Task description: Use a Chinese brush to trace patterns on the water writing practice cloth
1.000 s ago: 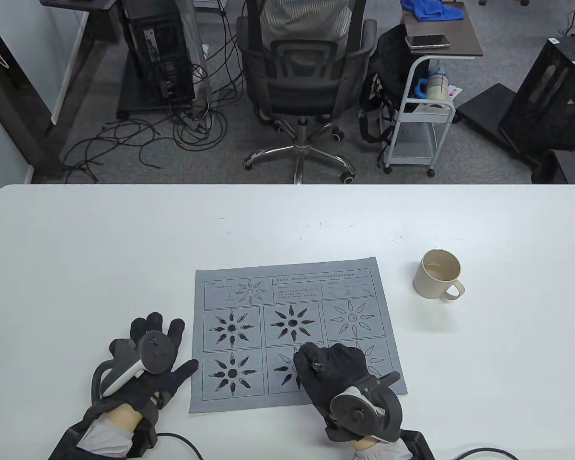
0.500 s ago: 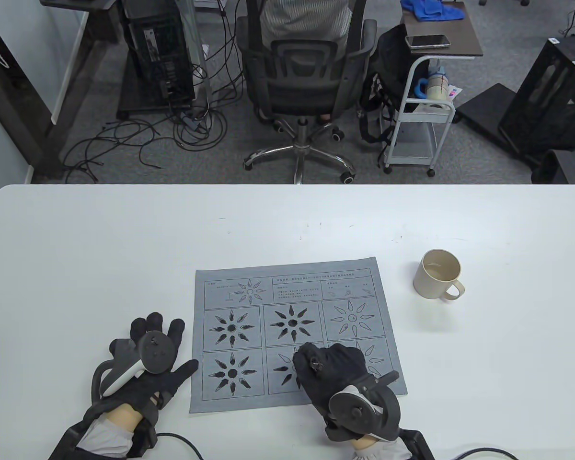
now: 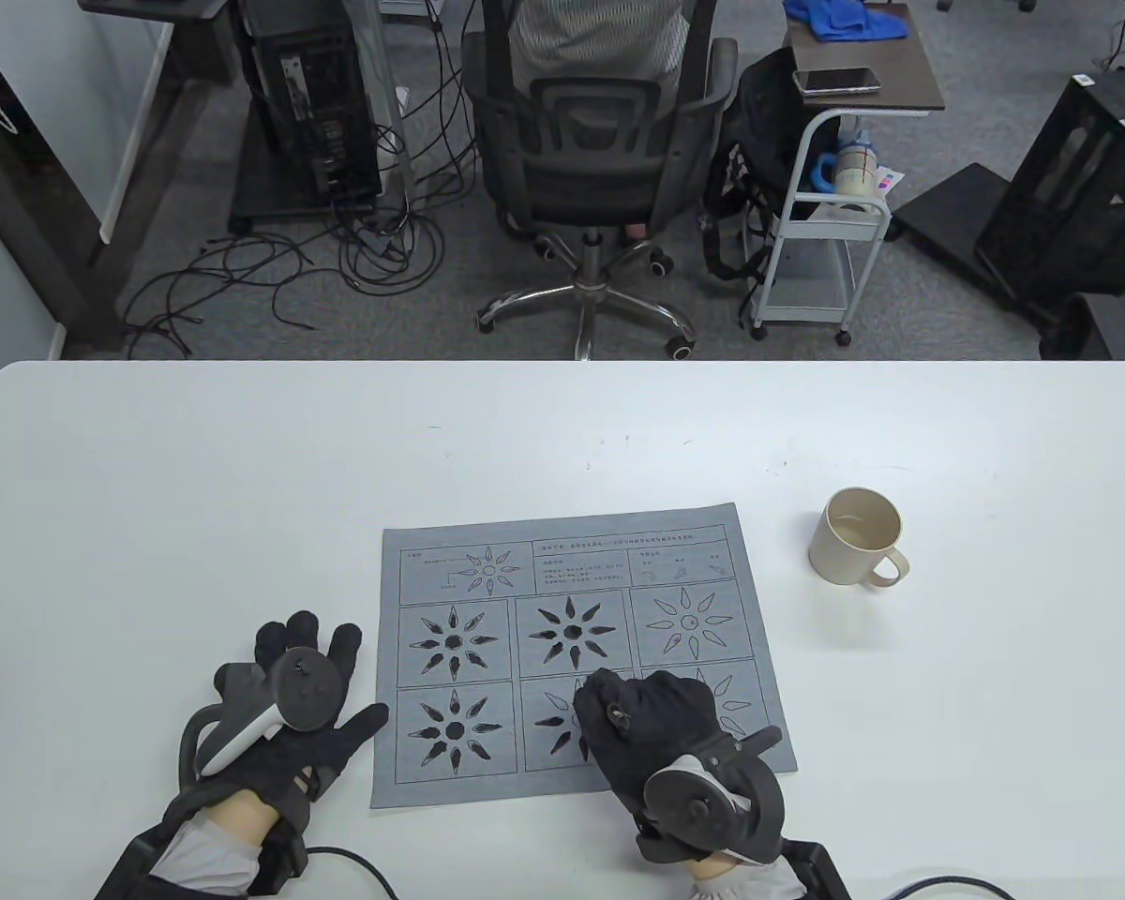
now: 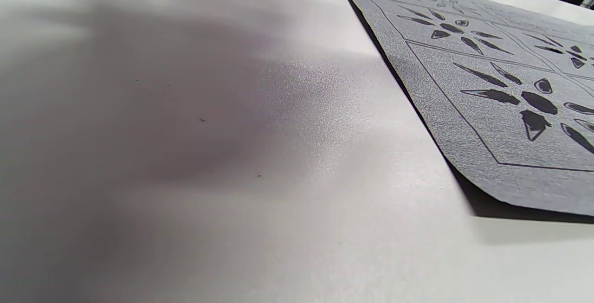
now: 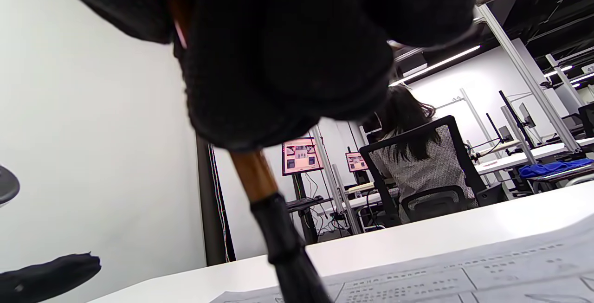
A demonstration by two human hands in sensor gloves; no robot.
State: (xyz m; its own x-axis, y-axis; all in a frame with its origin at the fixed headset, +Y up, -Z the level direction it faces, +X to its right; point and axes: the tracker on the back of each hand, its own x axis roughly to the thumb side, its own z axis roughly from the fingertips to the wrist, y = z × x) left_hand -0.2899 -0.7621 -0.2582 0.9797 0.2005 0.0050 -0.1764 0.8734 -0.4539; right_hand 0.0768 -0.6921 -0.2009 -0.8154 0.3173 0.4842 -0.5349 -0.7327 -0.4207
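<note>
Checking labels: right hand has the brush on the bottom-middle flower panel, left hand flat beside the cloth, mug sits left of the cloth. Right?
One slip: the mug stands to the right of the cloth, not left; the table view shows it. The rest holds: the right hand grips the brush over the bottom-middle panel, and the left hand lies flat beside the cloth.

Beige mug stands on white table.

Black knit-gloved hands (round dark trackers strapped on), grey sleeves, black cables.
</note>
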